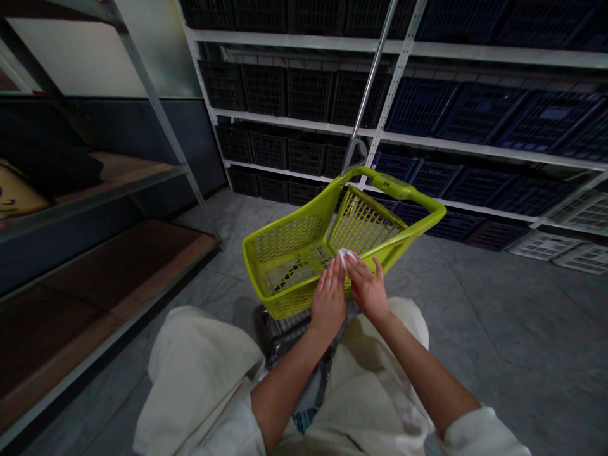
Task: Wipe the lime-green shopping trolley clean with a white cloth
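A lime-green plastic shopping cart with lattice walls stands right before my knees. My right hand pinches a white cloth or tissue between its fingers at the cart's near rim, thumb held apart. Beside it, my left hand lies with fingers stretched out along the near side wall, its fingertips close to the white piece. Whether the left fingertips also touch the cloth cannot be made out. The green push handle rises at the far right of the basket. Below the basket, a grey lower frame is partly hidden.
White racks with rows of black crates and blue crates line the back. A metal shelf with brown boards is on the left. A chrome pole slants up behind the cart. Grey tiled floor extends right.
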Motion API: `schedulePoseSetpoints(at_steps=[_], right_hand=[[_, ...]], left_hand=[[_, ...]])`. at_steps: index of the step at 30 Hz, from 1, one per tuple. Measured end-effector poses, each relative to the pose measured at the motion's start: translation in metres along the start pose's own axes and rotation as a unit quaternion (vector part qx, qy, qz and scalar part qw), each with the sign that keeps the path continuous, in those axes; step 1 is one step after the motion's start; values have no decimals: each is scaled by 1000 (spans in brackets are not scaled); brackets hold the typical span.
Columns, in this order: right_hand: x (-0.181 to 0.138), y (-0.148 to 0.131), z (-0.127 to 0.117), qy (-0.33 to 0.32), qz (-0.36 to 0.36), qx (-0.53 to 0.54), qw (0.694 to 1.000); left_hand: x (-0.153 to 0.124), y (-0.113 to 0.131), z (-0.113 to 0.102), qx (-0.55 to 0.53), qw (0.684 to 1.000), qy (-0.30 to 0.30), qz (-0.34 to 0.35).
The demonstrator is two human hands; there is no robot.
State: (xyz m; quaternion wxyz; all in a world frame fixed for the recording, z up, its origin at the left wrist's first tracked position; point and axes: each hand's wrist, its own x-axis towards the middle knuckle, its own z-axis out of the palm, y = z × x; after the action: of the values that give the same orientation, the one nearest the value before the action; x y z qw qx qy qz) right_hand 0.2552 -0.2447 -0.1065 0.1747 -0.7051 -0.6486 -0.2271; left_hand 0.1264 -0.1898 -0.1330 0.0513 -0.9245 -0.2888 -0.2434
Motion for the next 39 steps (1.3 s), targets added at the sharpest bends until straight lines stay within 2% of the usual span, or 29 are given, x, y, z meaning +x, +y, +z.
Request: schedulePoseSetpoints(at_steps=[3, 6, 8, 9, 11, 14, 16, 18, 20, 23, 25, 26, 28, 32, 34, 36, 39], right_hand=[[1, 34, -10, -2, -1, -23, 1000], [5, 82, -19, 57, 65, -65, 994], [7, 95, -20, 89, 108, -81, 987], [8, 92, -18, 95, 121, -82, 985], [7, 68, -12, 86, 121, -71, 986], [4, 17, -2, 39, 63, -33, 997], [1, -4, 0, 14, 23, -11, 1000], [1, 1, -3, -1, -6, -5, 1000], [3, 28, -10, 2, -4, -23, 1000], [8, 80, -21, 54, 67, -73, 994], [11, 98, -23, 87, 117, -93, 985], [11, 98, -22, 93, 132, -98, 982], [10, 79, -16, 86, 135, -95, 983], [3, 12, -1, 29, 49, -45, 997], [1, -2, 1, 4, 6, -23, 1000], [1, 11, -4, -4, -11, -21, 1000], [6, 62, -15, 26, 32, -55, 998]], left_hand=[[-1, -2, 0, 4, 1000, 7, 1], [-1, -2, 0, 6, 1000, 11, 4], [-1, -2, 0, 4, 1000, 11, 3], [0, -1, 0, 2, 1000, 10, 3], [1, 0, 0, 0, 1000, 7, 0], [2, 1, 0, 1, 1000, 0, -4], [2, 0, -1, 3, 1000, -6, -2], [2, -1, -2, 2, 1000, -12, 1], [1, -2, -3, 3, 1000, -11, 4], [1, -2, -3, 12, 1000, -2, 4], [2, -2, -2, 15, 1000, 3, 6], [2, -1, -1, 15, 1000, 4, 5], [2, 0, 0, 15, 1000, 5, 3], [3, 0, 0, 21, 1000, 2, 3], [3, -1, -1, 27, 1000, 1, 3], [2, -2, -1, 31, 1000, 1, 3], [2, -2, -2, 38, 999, 3, 5]])
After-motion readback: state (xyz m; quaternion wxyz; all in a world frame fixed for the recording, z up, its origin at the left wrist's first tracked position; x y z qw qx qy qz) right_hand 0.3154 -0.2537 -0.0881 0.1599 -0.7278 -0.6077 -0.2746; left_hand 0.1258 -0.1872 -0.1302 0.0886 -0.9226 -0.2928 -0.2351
